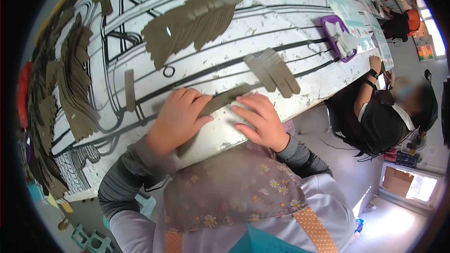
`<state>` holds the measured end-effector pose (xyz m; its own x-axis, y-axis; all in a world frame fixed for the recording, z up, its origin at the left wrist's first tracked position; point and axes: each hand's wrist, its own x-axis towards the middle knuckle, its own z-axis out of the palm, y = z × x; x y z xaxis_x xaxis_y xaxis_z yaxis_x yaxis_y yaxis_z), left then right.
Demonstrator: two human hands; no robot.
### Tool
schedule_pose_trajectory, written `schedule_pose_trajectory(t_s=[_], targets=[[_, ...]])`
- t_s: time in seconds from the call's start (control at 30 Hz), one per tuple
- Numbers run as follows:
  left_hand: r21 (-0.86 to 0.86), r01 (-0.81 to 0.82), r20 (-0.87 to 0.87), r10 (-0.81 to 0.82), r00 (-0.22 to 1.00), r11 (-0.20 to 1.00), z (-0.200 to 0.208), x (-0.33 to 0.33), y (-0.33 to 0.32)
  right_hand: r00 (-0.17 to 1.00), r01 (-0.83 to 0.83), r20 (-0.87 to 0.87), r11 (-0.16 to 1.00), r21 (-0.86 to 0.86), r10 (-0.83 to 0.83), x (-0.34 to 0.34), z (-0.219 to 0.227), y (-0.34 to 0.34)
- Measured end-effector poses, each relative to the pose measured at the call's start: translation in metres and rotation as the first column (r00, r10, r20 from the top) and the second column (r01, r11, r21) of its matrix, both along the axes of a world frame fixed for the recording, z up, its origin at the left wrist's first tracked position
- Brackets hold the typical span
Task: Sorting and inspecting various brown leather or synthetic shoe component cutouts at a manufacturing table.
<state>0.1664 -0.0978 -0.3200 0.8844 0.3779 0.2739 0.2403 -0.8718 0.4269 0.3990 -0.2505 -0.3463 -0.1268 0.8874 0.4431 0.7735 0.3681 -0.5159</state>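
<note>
A long grey-brown clay strip [227, 97] lies on the white tabletop [220, 133] in front of me. My left hand [180, 115] rests over the strip's left part, fingers bent over it and thumb stretched to the right. At the strip's right end, my right hand [259, 121] lies palm down with its fingers spread, fingertips at the clay. Several flat clay strips [274, 71] lie side by side just beyond my right hand. A short clay strip [130, 90] is left of my left hand. What lies beneath my palms is hidden.
Layered, feather-like clay [192, 26] lies farther back; more clay relief [75, 79] covers the table's left side. Black line drawing runs across the tabletop. A purple basket [338, 38] with pale contents stands right. A person [379, 107] sits at the right edge; green stools [91, 240] stand lower left.
</note>
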Motion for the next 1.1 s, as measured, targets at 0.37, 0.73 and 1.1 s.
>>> schedule_pose_trajectory(t_s=[0.37, 0.73, 1.1], targets=[[-0.6, -0.077, 0.151, 0.208, 0.966, 0.796, 0.102, 0.035, 0.014, 0.697, -0.03, -0.713, 0.99, -0.135, -0.077, 0.022, 0.061, 0.044], [-0.596, 0.127, 0.584, 0.319, 0.747, 0.793, 0.124, 0.048, 0.013, 0.686, -0.065, -0.711, 0.986, 0.151, 0.154, -0.008, 0.151, 0.099], [-0.452, -0.017, 0.665, 0.35, 0.659, 0.892, 0.124, 0.038, 0.018, 0.78, -0.03, -0.596, 0.961, 0.274, 0.194, -0.021, 0.149, 0.103]])
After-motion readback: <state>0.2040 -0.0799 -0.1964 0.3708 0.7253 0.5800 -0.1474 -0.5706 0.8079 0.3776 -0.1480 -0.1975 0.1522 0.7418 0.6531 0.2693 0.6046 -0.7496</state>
